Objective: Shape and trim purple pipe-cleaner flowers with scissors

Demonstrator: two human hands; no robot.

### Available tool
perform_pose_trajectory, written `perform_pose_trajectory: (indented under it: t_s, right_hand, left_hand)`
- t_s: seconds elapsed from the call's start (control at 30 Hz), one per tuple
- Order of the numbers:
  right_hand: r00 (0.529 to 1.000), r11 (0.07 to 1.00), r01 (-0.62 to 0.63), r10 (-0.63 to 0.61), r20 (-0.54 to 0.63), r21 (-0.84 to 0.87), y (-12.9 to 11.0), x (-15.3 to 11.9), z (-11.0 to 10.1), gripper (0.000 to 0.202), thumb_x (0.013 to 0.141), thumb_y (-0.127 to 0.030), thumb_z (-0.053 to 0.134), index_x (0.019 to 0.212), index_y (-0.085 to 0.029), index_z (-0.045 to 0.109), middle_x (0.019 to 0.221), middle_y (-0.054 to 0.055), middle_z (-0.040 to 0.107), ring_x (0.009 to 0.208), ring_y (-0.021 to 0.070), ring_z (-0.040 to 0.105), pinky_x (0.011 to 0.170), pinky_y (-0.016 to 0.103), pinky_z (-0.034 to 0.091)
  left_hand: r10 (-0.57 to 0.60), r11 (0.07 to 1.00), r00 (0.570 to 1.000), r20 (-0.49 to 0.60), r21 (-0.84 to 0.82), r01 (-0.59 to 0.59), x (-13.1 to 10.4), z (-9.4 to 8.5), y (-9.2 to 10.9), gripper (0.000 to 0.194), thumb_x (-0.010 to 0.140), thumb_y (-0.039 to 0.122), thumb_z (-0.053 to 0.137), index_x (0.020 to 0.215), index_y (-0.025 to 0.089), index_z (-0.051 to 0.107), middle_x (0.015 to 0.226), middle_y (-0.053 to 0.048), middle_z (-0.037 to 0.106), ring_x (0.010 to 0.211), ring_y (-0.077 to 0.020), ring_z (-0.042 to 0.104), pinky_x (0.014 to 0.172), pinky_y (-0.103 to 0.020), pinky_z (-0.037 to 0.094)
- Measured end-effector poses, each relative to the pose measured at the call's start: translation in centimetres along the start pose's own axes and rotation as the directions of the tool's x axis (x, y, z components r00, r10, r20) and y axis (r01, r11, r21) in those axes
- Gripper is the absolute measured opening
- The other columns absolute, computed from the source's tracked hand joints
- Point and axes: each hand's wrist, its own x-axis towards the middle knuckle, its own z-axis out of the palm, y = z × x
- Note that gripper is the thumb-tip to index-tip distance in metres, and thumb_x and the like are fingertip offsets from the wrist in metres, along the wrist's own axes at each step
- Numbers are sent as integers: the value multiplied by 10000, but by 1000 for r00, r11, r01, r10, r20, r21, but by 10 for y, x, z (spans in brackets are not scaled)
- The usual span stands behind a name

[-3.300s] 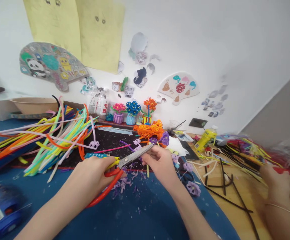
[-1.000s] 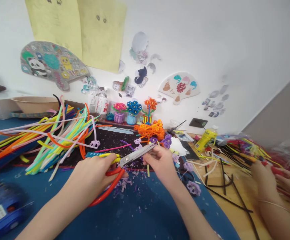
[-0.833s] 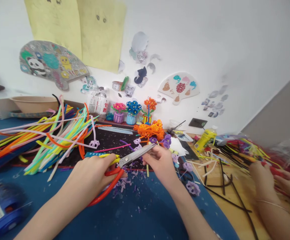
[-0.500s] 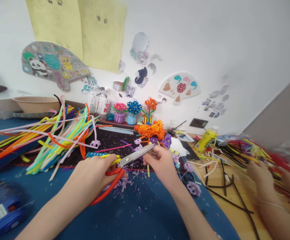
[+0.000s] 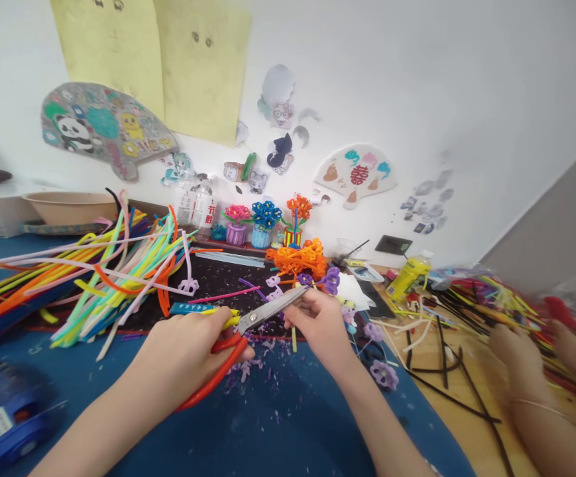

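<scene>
My left hand [image 5: 185, 348] is closed around red-handled scissors [image 5: 271, 310]. Their blades point right and up, and the tips reach the fingers of my right hand. A yellow fuzzy stem [image 5: 230, 319] shows by my left fingertips; whether they grip it I cannot tell. My right hand [image 5: 320, 326] pinches a purple pipe-cleaner flower [image 5: 332, 281] whose head sticks out above the fingers. Below those fingers a short pale yellow stem [image 5: 294, 339] hangs down. Purple fuzz clippings [image 5: 245, 368] lie on the blue mat [image 5: 248, 437] under the scissors.
Bundled pipe cleaners [image 5: 93, 285] spread at left, near a blue glue-gun-like tool [image 5: 9, 424]. Orange pipe-cleaner flowers [image 5: 300, 258] and small potted ones [image 5: 266, 222] stand behind. Lilac flowers [image 5: 384, 375] lie at right. Another person's hands [image 5: 519, 354] work among stems at far right.
My hands and the scissors stay almost in place. At far right, the other person's hand has shifted slightly, and a red fuzzy piece shows higher above it.
</scene>
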Motion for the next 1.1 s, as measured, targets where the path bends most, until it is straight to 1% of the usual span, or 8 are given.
perform_pose_trajectory:
  t_s: [0.17, 0.4, 0.6, 0.83, 1.1]
  right_hand:
    - [1000, 1000, -18, 18, -11, -9, 1, 0, 0, 72, 716, -230, 638, 699, -161, 634, 536, -11, 597, 510, 145, 564, 519, 263, 456]
    - [1000, 1000, -9, 9, -11, 13, 1, 0, 0, 101, 721, -258, 649, 693, -162, 639, 546, -10, 598, 504, 143, 564, 518, 266, 465]
    - [1000, 1000, -11, 11, 8, 11, -1, -1, 1, 83, 729, -244, 639, 726, -161, 651, 562, -9, 599, 504, 143, 572, 518, 266, 469]
    - [1000, 1000, 0, 0, 5, 14, -2, -1, 1, 69, 719, -229, 637, 708, -161, 642, 568, -11, 596, 498, 133, 559, 512, 258, 462]
    - [1000, 1000, 9, -9, 10, 5, -3, -1, 2, 48, 716, -218, 643, 718, -170, 646, 560, -18, 587, 496, 131, 550, 507, 255, 466]
  left_hand:
    - [9, 998, 999, -33, -62, -11, -1, -1, 1, 356, 800, 584, 454, 830, 243, 551, 753, -36, 696, 706, -258, 671, 506, -263, 293]
    - [45, 998, 997, -65, -48, -48, 0, 2, -1, 375, 817, 594, 440, 781, 240, 559, 659, -30, 659, 634, -239, 649, 494, -260, 259]
    - [53, 998, 997, -51, 42, -51, 1, 4, -5, 393, 836, 595, 425, 839, 237, 588, 679, -47, 671, 642, -266, 656, 493, -266, 244]
    - [65, 996, 996, -63, 65, -61, 1, 6, -6, 408, 847, 597, 405, 854, 239, 599, 672, -47, 666, 645, -261, 657, 495, -269, 260]
    - [59, 998, 997, -48, 1, -59, 1, 2, -4, 344, 843, 545, 439, 782, 241, 586, 648, -32, 654, 632, -241, 646, 495, -260, 255]
